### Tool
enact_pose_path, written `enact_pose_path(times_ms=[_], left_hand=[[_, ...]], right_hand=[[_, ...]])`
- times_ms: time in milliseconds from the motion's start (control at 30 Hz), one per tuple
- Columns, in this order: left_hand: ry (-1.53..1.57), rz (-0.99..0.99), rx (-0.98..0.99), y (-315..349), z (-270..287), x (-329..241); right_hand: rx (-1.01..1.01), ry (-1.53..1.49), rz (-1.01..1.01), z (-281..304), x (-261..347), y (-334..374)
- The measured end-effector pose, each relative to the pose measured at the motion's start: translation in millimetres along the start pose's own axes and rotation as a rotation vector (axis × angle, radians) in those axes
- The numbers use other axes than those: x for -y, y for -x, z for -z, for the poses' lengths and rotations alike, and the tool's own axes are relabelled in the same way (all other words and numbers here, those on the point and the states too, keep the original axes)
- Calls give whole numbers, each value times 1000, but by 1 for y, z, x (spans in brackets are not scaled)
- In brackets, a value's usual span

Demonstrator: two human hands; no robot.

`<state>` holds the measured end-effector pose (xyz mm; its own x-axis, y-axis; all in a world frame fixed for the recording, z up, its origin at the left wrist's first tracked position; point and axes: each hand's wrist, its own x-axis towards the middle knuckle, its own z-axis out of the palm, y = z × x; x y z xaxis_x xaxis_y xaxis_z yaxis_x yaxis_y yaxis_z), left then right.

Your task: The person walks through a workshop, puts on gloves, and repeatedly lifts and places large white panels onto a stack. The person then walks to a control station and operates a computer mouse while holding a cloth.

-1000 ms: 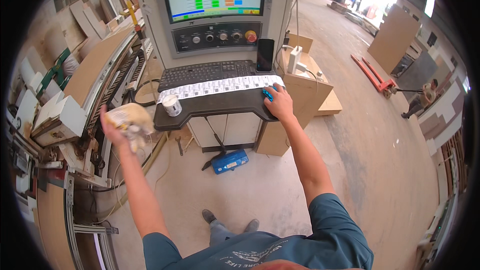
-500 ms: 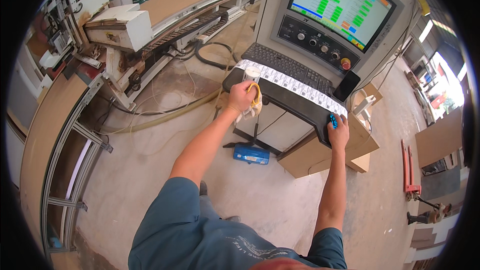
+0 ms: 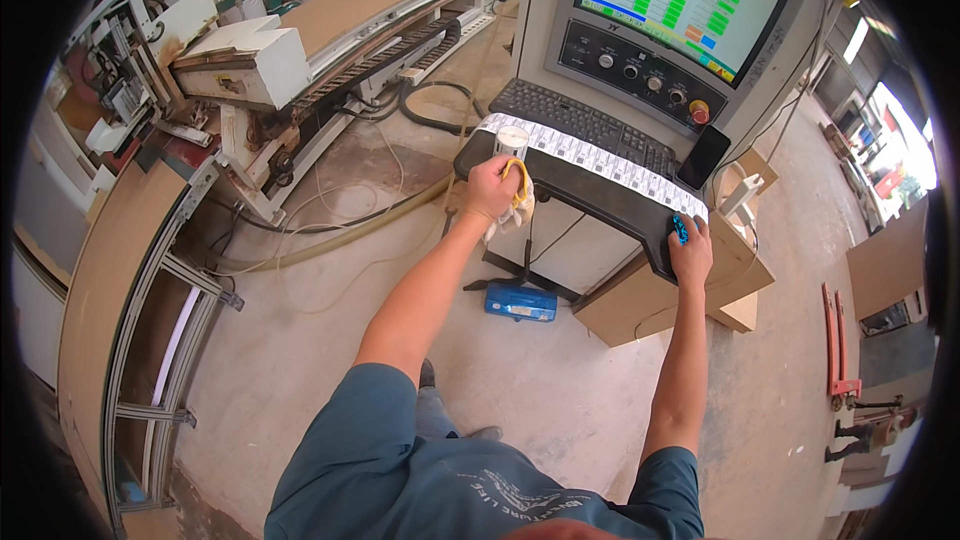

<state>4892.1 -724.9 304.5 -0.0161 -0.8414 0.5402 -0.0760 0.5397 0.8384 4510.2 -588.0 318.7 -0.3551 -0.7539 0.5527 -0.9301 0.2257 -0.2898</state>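
Observation:
Along the front of the black console shelf (image 3: 590, 196) lies a white strip of printed labels (image 3: 600, 160). A white label roll (image 3: 512, 140) stands at the strip's left end. My left hand (image 3: 492, 190) is closed at the shelf's left edge, right against the roll. A white work glove with a yellow cuff (image 3: 521, 192) hangs from its fingers; whether they also grip the roll is hard to see. At the shelf's right end my right hand (image 3: 692, 252) has its fingers curled on a small blue-and-black patterned object (image 3: 680, 230), partly covered by the fingers.
Behind the strip are a keyboard (image 3: 585, 125), a dark phone (image 3: 704, 157), control knobs, a red stop button (image 3: 699, 112) and a lit screen (image 3: 680, 0). A blue box (image 3: 520, 303) lies on the floor. Machinery and hoses fill the left; a red pallet jack (image 3: 836, 340) stands right.
The view has shifted slightly, so the console and hands sit a little further right and the screen higher. Both hands keep their places at the shelf.

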Motion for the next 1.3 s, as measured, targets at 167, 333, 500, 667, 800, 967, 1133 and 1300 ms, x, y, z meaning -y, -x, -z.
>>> enact_pose_path(times_ms=[167, 333, 500, 667, 800, 967, 1133, 1300], left_hand=[[-32, -11, -30, 0, -3, 0], [-81, -73, -83, 0, -4, -1], [-66, -15, -48, -1, -4, -1], [-122, -36, -79, -1, -6, 4], [104, 4, -8, -3, -8, 10], [-38, -17, -17, -4, -8, 15], [-40, -55, -16, -5, -8, 21], [-4, -34, -8, -6, -8, 24]], right_hand=[[10, -6, -19, -1, -1, -1], [-24, -25, -3, -1, -1, -1], [-14, -30, -23, -2, 0, -1], [-8, 5, -29, 0, 1, -1], [-77, -29, -6, 1, 1, -1], [4, -13, -15, 4, 3, -1], [-65, -50, 30, 2, 1, 0], [-108, -73, 44, 0, 0, 2]])
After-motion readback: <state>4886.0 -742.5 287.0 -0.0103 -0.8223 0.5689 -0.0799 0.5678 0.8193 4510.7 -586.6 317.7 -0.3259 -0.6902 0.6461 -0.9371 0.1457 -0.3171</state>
